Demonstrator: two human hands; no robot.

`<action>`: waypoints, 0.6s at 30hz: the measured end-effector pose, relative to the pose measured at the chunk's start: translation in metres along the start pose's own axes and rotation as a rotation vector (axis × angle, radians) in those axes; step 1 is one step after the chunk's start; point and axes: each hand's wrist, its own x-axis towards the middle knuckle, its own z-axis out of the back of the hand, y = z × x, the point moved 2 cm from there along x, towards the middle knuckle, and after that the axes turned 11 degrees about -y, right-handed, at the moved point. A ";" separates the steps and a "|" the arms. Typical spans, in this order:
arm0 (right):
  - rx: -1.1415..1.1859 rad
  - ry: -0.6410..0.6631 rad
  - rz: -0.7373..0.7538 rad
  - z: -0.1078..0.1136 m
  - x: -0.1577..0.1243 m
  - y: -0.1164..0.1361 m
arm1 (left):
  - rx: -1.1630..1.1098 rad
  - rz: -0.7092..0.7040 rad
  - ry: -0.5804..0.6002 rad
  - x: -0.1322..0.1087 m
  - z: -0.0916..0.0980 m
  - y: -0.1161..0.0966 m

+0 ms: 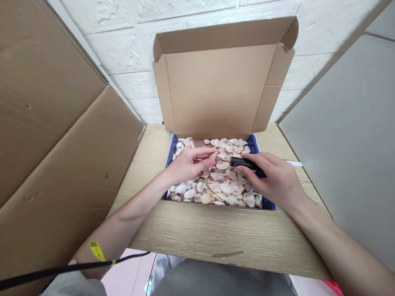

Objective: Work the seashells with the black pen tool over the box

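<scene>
1. The box [254, 144], with blue side walls, stands open on the wood-grain worktop [191, 230]; its brown cardboard lid [219, 86] rises from the far edge of the box.
2. Many loose shells [226, 188], mostly white and cream, spread across the inside of the box. Among them, near the middle of the box, lies a fan-shaped shell with reddish stripes [213, 185].
3. The left hand [189, 164] reaches in over the left half of the box. Its thumb and fingers are pinched on a small pinkish shell [214, 156], held above the middle of the box.
4. The right hand [274, 179] comes in over the right side of the box, fingers wrapped around a black pen-shaped tool [245, 163]. The tool's thin brass-coloured tip points left, toward the pinched shell; whether the two touch cannot be told.
5. A white flat strip [294, 163] lies on the worktop to the right of the box, partly behind the right hand.
6. Left of the box stands a large cardboard panel [52, 98]; right of it, a pale grey panel [345, 135]; behind it, a white brick-patterned wall [191, 20].
</scene>
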 end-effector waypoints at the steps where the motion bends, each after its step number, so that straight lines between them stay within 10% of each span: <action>1: 0.005 -0.004 0.007 0.000 0.000 0.000 | -0.004 -0.002 -0.001 0.000 0.000 0.000; 18: -0.023 -0.054 0.030 0.001 0.002 -0.001 | 0.015 -0.034 0.017 0.000 -0.001 -0.002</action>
